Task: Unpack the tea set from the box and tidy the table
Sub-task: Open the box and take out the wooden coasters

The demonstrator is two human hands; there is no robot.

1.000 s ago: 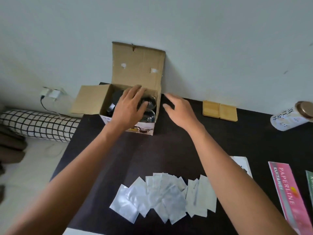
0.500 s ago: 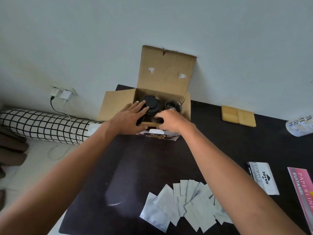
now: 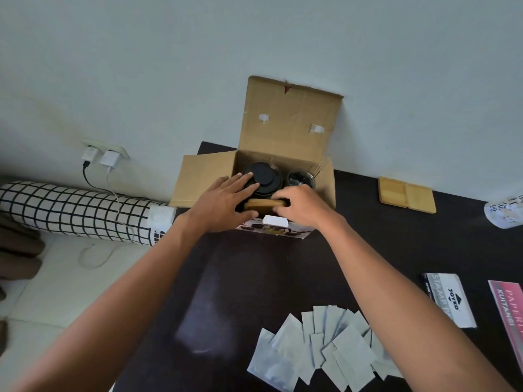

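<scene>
An open cardboard box (image 3: 288, 128) stands at the far edge of the dark table (image 3: 249, 278), its lid up against the wall. Inside I see a black round teapot lid (image 3: 264, 176) and a glass cup (image 3: 300, 179). My left hand (image 3: 223, 203) lies over the box's front left, fingers spread onto the black lid. My right hand (image 3: 300, 206) grips a small wooden coaster (image 3: 261, 205) at the box's front edge, with my left thumb touching its lower edge. The lower parts of the tea set are hidden inside the box.
Two wooden coasters (image 3: 406, 195) lie to the right of the box. Several silver sachets (image 3: 319, 352) are spread near the front. A stamp pad box (image 3: 450, 299), a pink receipt book (image 3: 509, 315) and a white bottle (image 3: 505, 215) sit at right. A checked bolster (image 3: 76, 212) lies left on the floor.
My right hand came from beside the box onto its front edge and closed on a wooden coaster, which now shows between my hands. My left hand stays in the box. The view has shifted left.
</scene>
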